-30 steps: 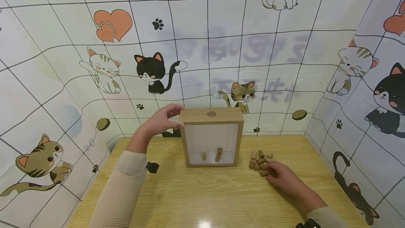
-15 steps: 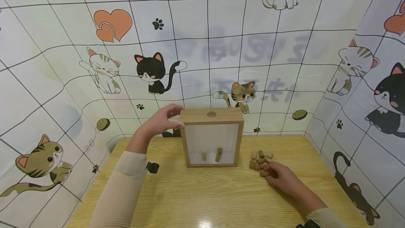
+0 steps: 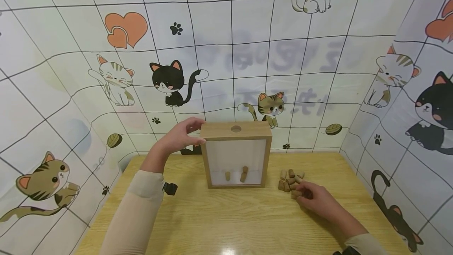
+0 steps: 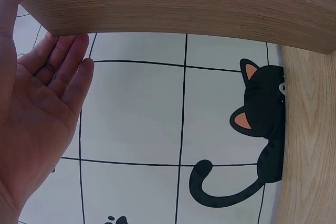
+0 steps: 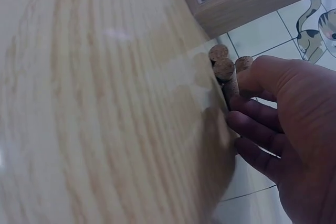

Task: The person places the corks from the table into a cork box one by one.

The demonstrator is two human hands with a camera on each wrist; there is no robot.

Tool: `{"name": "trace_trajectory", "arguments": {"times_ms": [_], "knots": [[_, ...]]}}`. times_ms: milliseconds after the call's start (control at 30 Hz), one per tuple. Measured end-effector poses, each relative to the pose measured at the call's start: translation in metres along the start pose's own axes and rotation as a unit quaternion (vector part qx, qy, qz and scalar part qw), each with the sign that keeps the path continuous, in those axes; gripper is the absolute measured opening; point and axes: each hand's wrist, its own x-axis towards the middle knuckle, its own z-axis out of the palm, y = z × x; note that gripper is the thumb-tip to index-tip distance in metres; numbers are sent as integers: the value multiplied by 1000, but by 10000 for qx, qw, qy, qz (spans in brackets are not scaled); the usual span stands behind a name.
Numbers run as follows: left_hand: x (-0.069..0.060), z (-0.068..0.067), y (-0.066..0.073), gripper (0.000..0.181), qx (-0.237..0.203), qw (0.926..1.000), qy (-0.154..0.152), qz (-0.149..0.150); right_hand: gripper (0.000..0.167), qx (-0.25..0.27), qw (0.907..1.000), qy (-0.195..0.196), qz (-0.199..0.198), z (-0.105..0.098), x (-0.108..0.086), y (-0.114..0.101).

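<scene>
A shallow wooden box (image 3: 236,132) with a clear front and a round hole in its top stands upright on the table. Several corks (image 3: 243,176) lie inside, at the bottom. My left hand (image 3: 180,135) grips the box's upper left corner, thumb at the front edge and fingers behind; the left wrist view shows this hand (image 4: 44,87) against the wooden side. Right of the box lies a small heap of loose corks (image 3: 291,181). At its near edge my right hand (image 3: 316,200) pinches a cork (image 3: 295,194) between thumb and fingers, which partly cover it in the right wrist view.
The wood-grain table (image 3: 226,215) reaches back to a white wall cloth (image 3: 219,62) printed with cats and grid lines. This cloth also rises along the left and right sides.
The cork at my right fingertips has shifted and turned very slightly. My left hand keeps its place on the box, and the view has tilted a little.
</scene>
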Motion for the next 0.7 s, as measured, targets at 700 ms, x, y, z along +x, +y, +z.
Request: {"name": "trace_trajectory", "arguments": {"times_ms": [700], "knots": [[-1, -1, -1, 77, -23, 10000, -23, -35, 17, 26, 9990, 305, -335, -21, 10, -22]]}}
